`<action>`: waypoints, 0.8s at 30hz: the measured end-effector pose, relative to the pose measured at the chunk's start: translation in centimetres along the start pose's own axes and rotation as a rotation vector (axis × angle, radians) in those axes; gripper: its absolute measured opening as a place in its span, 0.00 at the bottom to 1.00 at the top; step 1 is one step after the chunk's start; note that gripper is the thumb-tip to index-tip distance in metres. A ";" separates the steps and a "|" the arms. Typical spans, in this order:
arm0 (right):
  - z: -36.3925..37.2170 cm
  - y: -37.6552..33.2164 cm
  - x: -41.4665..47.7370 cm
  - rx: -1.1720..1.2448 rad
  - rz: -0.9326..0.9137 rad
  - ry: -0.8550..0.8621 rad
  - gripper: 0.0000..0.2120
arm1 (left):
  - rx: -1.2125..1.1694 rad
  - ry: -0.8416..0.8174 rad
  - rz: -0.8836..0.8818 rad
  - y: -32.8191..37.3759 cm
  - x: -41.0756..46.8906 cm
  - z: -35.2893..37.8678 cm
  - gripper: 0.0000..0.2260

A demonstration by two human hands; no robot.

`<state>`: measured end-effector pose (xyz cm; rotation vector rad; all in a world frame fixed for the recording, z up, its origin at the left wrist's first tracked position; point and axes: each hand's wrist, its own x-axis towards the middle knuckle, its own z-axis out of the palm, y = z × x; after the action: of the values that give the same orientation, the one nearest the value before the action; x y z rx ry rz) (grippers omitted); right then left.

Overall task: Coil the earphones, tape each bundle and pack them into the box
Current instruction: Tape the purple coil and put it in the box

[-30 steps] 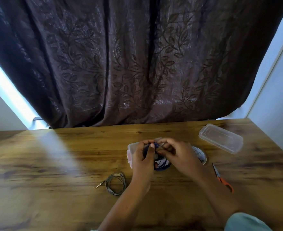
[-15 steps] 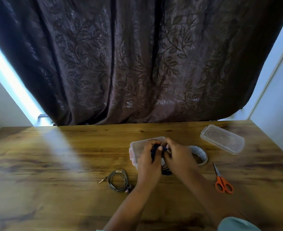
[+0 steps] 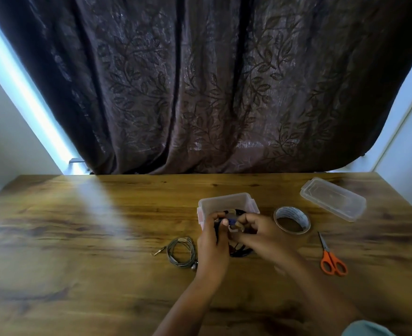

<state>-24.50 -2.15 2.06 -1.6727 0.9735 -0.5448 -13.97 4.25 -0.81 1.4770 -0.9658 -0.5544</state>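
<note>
Tabletop (image 3: 78, 238): earphones (image 3: 240, 253) pinched between left hand (image 3: 212, 246), right hand (image 3: 264, 236).

You are holding both forearms angled inward, your left hand (image 3: 212, 241) and right hand (image 3: 264, 235) meeting at the fingertips, each curling its fingers and pinching the earphone bundle (image 3: 239, 252).

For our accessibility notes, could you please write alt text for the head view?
Left hand and right hand grip a dark earphone bundle over a wooden table, by an open clear plastic box. A grey coiled earphone lies left of them; a tape roll, orange scissors and box lid lie right.
</note>
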 end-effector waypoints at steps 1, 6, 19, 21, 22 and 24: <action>0.2 0.1 -0.2 0.054 0.023 -0.025 0.05 | 0.008 0.004 -0.011 -0.3 0.0 -0.2 0.08; 2.1 1.1 -0.7 0.285 0.149 0.044 0.07 | 0.015 -0.008 -0.130 -2.2 -0.6 -1.5 0.06; 5.9 4.2 0.3 0.235 0.257 0.086 0.07 | 0.015 -0.016 -0.383 -6.0 -1.9 -5.6 0.08; 5.6 3.5 0.7 0.238 0.227 0.111 0.07 | -0.047 -0.018 -0.370 -5.3 -1.2 -6.0 0.07; 5.4 3.0 1.0 0.230 0.212 0.122 0.07 | -0.060 -0.022 -0.364 -4.9 -0.6 -6.1 0.07; 4.7 2.0 1.7 0.215 0.176 0.137 0.07 | -0.068 -0.032 -0.339 -4.3 0.7 -6.3 0.07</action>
<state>-20.68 -1.05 -1.52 -1.3584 1.1082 -0.6288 -7.45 6.96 -3.78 1.5845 -0.7161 -0.8492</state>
